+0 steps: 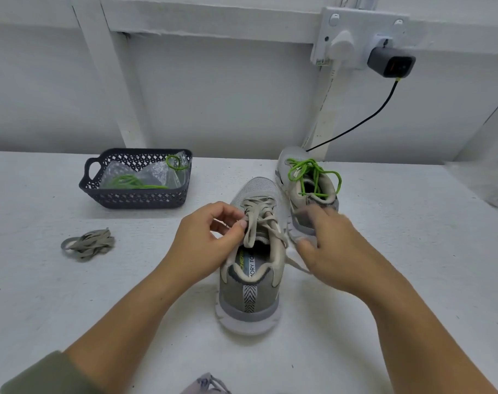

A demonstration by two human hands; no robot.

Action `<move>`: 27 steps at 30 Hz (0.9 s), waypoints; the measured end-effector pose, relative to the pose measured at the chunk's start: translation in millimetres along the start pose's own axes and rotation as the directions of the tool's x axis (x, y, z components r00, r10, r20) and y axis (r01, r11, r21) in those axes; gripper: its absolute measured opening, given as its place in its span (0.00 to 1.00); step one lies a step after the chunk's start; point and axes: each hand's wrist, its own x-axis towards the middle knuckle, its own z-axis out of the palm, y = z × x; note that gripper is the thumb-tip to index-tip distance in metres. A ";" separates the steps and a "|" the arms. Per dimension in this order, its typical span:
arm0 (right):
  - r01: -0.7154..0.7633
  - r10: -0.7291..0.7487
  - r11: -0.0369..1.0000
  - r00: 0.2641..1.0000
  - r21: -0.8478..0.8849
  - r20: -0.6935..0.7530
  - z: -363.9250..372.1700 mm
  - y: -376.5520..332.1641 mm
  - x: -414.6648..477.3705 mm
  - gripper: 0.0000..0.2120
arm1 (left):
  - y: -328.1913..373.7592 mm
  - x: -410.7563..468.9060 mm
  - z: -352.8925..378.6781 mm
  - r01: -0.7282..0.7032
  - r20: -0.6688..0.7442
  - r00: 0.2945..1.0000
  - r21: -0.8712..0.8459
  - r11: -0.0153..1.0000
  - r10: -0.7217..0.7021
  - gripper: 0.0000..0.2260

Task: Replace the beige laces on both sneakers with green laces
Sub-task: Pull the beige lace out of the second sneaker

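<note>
Counter (71, 294): white, rough, matte.

Basket (134, 199): dark plastic lattice with a handle, toward the back left. It held a crinkled clear bag and a spare green lace (128, 182), thin round cord.

Near sneaker (249, 305): grey mesh and suede, white foam sole, mid-counter. Its long axis ran heel toward the person and toe toward the back edge.

Far sneaker (292, 163): same make, just behind and to the right, by the back edge. It was already strung with green laces (313, 174).

Left hand (205, 237): at the near sneaker's left flank, thumb and forefinger pinching the beige laces (259, 220). These were flat woven tape, slack over the tongue.

Right hand (327, 243): on the sneaker's right, motion-blurred, with a pale lace end trailing beneath it. Could not tell whether it gripped anything.

Judgement: the knot sat between both hands. The left was the nearer, so loosening would likely start there, pulling back along the shoe's axis.

Loose beige lace (88, 244): bundled near the left edge, well apart.
</note>
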 end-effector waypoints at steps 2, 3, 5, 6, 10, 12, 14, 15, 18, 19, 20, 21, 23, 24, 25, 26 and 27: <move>0.169 -0.156 0.982 0.976 0.078 -0.151 4.1 -13.5 4.6 0.15 | -0.3 0.1 0.4 -0.009 -0.008 1.000 -0.011 1.000 0.009 0.07; 0.204 -0.182 0.974 0.964 0.101 -0.193 9.1 -19.4 5.9 0.13 | -0.4 0.0 0.4 -0.019 -0.013 1.000 -0.015 1.000 0.018 0.07; 0.236 -0.196 0.966 0.934 0.104 -0.298 19.8 -24.4 8.8 0.09 | 1.0 1.1 -0.1 -0.053 -0.007 0.999 -0.014 0.999 0.053 0.08; 0.237 -0.183 0.964 0.920 0.120 -0.346 23.6 -24.3 10.5 0.06 | 1.9 1.8 -1.1 -0.079 0.006 0.997 0.007 0.997 0.079 0.08; 0.224 -0.154 0.951 0.942 0.215 -0.300 19.0 -24.9 15.5 0.04 | 6.7 4.5 -1.4 -0.113 0.026 0.993 0.078 0.991 0.111 0.07; 0.213 -0.146 0.942 0.955 0.258 -0.257 15.5 -25.7 18.6 0.02 | 11.3 5.5 -0.9 -0.011 0.016 1.000 -0.012 1.000 0.011 0.03; 0.142 -0.061 0.923 0.972 0.358 -0.228 16.1 -25.3 22.2 0.03 | 17.4 6.8 -1.4 0.136 0.072 0.990 -0.208 0.969 -0.123 0.04; 0.090 0.001 0.903 0.977 0.420 -0.213 17.7 -24.3 23.3 0.04 | 19.9 7.3 -1.9 0.224 0.110 0.974 -0.315 0.922 -0.199 0.06; -0.058 0.190 0.813 0.967 0.579 -0.171 22.5 -18.3 26.8 0.06 | 20.2 11.8 -4.4 0.464 0.183 0.878 -0.549 0.695 -0.441 0.10; -0.097 0.235 0.788 0.960 0.608 -0.152 22.8 -16.9 26.8 0.07 | 19.1 13.7 -6.2 0.520 0.195 0.827 -0.620 0.587 -0.527 0.10; -0.128 0.268 0.759 0.955 0.638 -0.127 22.5 -15.7 26.8 0.07 | 16.1 16.0 -7.7 0.550 0.203 0.781 -0.674 0.494 -0.591 0.09; -0.153 0.293 0.726 0.951 0.671 -0.100 21.6 -14.5 26.7 0.07 | 14.0 17.7 -8.1 0.561 0.201 0.756 -0.690 0.459 -0.622 0.08; -0.180 0.314 0.680 0.947 0.711 -0.061 18.5 -14.9 26.7 0.04 | 11.3 16.4 -8.9 0.551 0.163 0.804 -0.568 0.611 -0.572 0.06; -0.173 0.304 0.686 0.951 0.707 -0.063 16.6 -15.0 26.9 0.02 | 11.0 13.5 -8.0 0.498 0.149 0.861 -0.438 0.748 -0.486 0.04; -0.154 0.279 0.706 0.958 0.691 -0.071 15.2 -15.2 26.8 0.01 | 11.6 10.0 -6.7 0.399 0.140 0.917 -0.292 0.869 -0.374 0.03; -0.130 0.239 0.742 0.968 0.658 -0.078 14.4 -15.7 27.1 0.03 | 11.8 7.3 -5.2 0.266 0.118 0.961 -0.134 0.955 -0.251 0.02; -0.096 0.187 0.782 0.979 0.615 -0.084 13.4 -16.2 27.8 0.04 | 12.4 7.0 -3.2 0.133 0.079 0.988 0.018 0.991 -0.134 0.03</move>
